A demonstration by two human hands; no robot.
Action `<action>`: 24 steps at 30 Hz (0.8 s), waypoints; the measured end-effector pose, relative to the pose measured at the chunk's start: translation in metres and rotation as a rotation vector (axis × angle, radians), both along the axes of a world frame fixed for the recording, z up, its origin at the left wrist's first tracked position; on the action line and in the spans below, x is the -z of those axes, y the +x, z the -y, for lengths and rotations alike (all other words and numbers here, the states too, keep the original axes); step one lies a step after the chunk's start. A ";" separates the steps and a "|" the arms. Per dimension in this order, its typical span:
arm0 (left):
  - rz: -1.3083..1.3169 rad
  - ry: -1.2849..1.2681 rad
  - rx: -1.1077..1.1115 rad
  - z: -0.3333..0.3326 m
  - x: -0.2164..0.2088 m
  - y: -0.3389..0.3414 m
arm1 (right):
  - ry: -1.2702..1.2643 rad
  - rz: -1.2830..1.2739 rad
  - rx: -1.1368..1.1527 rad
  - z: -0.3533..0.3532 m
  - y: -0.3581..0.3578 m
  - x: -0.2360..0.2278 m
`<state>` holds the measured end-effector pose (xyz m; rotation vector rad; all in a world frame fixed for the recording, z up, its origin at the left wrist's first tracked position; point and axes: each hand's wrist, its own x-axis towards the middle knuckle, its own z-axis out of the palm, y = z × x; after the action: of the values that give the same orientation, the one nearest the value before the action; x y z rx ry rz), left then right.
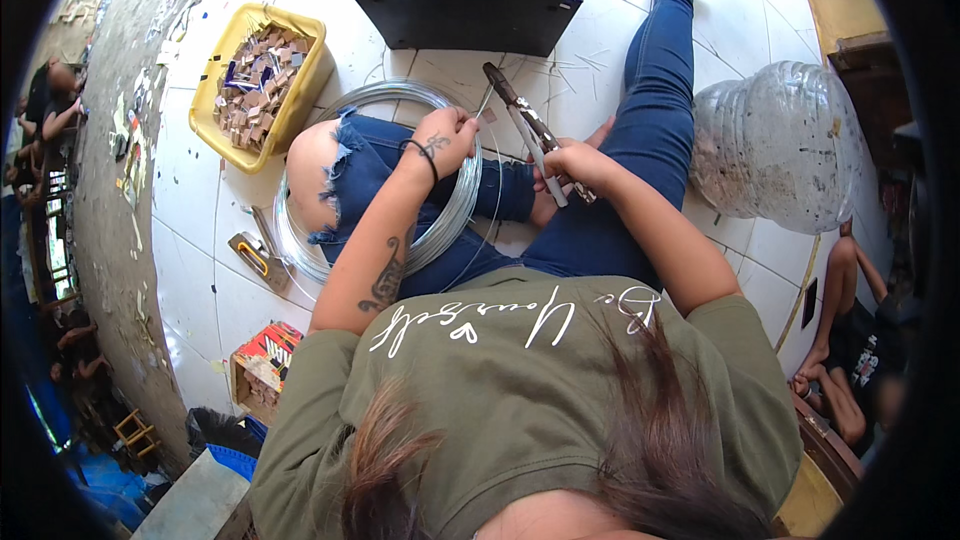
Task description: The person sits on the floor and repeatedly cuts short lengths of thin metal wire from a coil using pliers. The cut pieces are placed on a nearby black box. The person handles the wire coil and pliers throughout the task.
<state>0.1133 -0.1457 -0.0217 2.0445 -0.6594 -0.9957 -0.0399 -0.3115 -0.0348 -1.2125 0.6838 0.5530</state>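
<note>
Silvery wire [484, 104] lies pinched between the left fingers [466, 124], near pliers [533, 124].

White tiled floor [185, 265]. On it: yellow rectangular plastic basin [312, 80]; right of basin, black box-shaped case [480, 15]; farther right, large clear ribbed plastic bottle [775, 145]; near side of basin, grey hand tool [262, 268], then red-printed cardboard box [262, 348].

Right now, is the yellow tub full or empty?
Not empty: small brown pieces are heaped inside the yellow tub. How deep they go, I cannot tell.
</note>
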 end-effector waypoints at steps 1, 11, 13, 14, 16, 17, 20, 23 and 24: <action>0.032 0.010 0.029 -0.005 0.000 0.000 | -0.020 0.000 0.016 0.000 0.000 0.003; 0.002 -0.032 -0.138 0.006 0.050 -0.012 | -0.269 -0.107 0.060 -0.015 0.008 0.027; -0.022 -0.026 -0.140 0.005 0.048 -0.012 | -0.286 -0.102 0.036 -0.016 0.009 0.029; -0.016 -0.034 -0.146 0.004 0.046 -0.013 | -0.294 -0.097 0.022 -0.016 0.010 0.028; -0.017 -0.058 -0.142 0.002 0.038 -0.012 | -0.312 -0.073 0.020 -0.017 0.011 0.025; -0.025 -0.075 -0.131 0.002 0.033 -0.010 | -0.315 -0.063 0.018 -0.017 0.011 0.022; -0.050 -0.167 -0.178 0.001 0.020 -0.004 | -0.140 -0.002 0.133 -0.013 0.007 0.010; -0.083 -0.238 -0.228 0.001 0.007 0.002 | -0.010 0.146 0.009 0.000 -0.004 -0.007; -0.095 -0.266 -0.234 0.003 0.004 0.005 | 0.074 0.243 0.030 0.001 -0.007 -0.011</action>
<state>0.1182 -0.1485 -0.0253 1.7822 -0.4622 -0.8168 -0.0473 -0.3127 -0.0239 -1.1753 0.4708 0.3944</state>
